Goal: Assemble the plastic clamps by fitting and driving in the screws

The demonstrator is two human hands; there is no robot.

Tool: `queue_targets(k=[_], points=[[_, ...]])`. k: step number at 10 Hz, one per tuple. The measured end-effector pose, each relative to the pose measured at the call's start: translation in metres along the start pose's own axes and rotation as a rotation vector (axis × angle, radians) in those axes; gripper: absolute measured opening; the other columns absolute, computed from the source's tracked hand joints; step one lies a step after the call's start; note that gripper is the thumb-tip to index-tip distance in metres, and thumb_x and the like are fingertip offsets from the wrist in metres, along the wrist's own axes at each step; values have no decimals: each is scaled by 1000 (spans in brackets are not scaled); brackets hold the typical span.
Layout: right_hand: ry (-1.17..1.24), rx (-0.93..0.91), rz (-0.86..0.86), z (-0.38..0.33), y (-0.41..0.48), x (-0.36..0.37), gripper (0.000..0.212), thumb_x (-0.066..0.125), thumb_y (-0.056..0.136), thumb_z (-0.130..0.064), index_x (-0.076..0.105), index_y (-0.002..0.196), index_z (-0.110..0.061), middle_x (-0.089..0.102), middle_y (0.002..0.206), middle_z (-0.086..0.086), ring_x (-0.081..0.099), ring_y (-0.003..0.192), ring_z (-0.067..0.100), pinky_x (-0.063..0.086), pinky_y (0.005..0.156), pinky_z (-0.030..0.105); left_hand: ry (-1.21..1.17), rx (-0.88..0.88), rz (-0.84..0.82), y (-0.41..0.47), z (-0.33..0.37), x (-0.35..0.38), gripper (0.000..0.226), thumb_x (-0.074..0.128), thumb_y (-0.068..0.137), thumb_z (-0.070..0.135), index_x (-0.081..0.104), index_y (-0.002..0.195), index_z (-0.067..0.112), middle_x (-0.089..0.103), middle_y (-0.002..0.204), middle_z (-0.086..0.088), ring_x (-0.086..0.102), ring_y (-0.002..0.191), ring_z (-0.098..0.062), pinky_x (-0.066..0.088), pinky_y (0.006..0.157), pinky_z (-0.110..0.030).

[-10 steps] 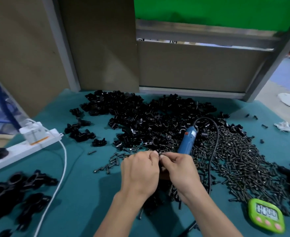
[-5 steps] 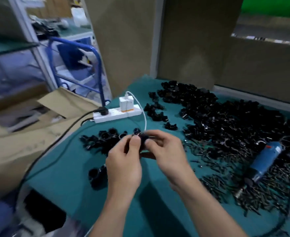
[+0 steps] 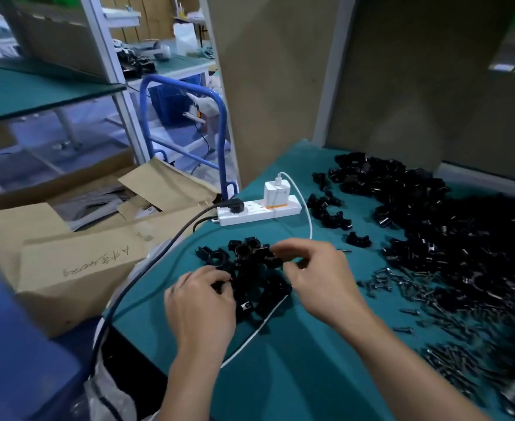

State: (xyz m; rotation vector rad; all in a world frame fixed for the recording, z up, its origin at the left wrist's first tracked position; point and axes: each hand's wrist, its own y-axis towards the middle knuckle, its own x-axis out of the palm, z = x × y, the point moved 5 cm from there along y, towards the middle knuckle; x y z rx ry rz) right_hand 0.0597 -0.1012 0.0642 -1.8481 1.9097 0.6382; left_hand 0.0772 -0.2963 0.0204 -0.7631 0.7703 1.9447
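- Two bare hands work at the near-left corner of the teal table, both over a small heap of black clamps.
- The left hand lies palm down with its fingers curled onto the near edge of that heap. From here I cannot tell whether it has one clamp in its grasp or only touches them.
- The right hand is at the heap's right side with its fingers loosely bent. The thumb and forefinger are a little apart, their tips right at the clamps. Whether they pinch anything is hidden from me.
- Many more loose black clamp parts lie in a big pile across the far right of the table.
- A spread of dark screws lies just in front of that pile, right of the right hand.
- A white power strip lies beyond the heap with a white charger plugged into it.
- The charger's white cable curves down toward the hands.
- A dark cable runs off the table's left edge.
- Open cardboard boxes stand beside the table on the left.
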Motion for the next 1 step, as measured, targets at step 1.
queue_targets(k=[1], points=[[77, 77, 114, 15, -24, -51, 38, 64, 94, -5, 79, 95, -40, 73, 89, -34, 68, 76, -10, 51, 63, 9, -166, 129, 83, -22, 12, -9, 21, 80, 85, 11, 82, 98, 27, 71, 118, 16, 57, 121, -14, 29, 109, -30]])
